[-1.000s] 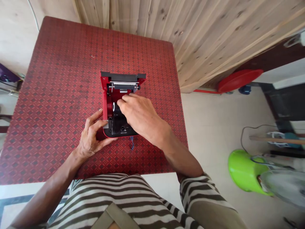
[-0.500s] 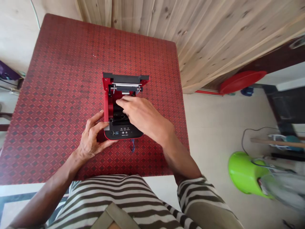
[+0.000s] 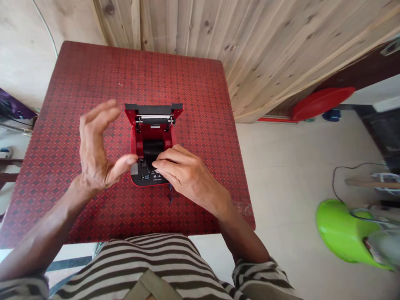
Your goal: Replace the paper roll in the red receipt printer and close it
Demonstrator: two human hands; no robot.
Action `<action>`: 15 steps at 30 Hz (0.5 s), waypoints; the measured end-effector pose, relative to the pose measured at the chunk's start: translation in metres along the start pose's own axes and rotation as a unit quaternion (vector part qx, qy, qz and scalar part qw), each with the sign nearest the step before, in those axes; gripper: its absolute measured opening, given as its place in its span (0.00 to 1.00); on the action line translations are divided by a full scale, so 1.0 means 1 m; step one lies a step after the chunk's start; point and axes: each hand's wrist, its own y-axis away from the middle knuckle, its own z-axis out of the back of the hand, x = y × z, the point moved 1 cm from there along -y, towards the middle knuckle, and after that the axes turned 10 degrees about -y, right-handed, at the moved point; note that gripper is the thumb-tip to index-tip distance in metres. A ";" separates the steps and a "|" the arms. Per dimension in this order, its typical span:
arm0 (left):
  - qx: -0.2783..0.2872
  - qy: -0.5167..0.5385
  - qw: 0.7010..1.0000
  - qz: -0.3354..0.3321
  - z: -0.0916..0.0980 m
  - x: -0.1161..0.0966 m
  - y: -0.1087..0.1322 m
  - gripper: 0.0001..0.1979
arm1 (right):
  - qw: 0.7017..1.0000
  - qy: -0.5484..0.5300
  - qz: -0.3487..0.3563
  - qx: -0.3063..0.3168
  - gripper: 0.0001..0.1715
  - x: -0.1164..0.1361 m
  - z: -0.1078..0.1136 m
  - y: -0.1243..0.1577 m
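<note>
Red patterned table (image 3: 78,83) carries a red printer (image 3: 152,143) at its middle, lid up, black inside. I see my left hand (image 3: 93,154) hovering beside it, fingers spread; my right hand (image 3: 187,177), fingers together, hides some front buttons.

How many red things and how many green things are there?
Red: 3 (table, printer, basin by the wall)
Green: 1 (bucket on the floor)
Total: 4
</note>
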 end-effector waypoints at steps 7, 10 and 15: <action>0.092 -0.009 0.990 -0.110 -0.019 -0.004 -0.039 0.38 | 0.990 0.086 0.012 -0.110 0.13 0.011 -0.013 0.013; 0.107 0.008 0.986 -0.128 -0.013 -0.006 -0.010 0.34 | 0.984 0.112 0.031 -0.138 0.12 0.013 -0.020 0.016; 0.129 0.012 0.975 -0.182 -0.009 -0.007 0.032 0.39 | 0.976 0.132 0.045 -0.168 0.09 0.013 -0.028 0.019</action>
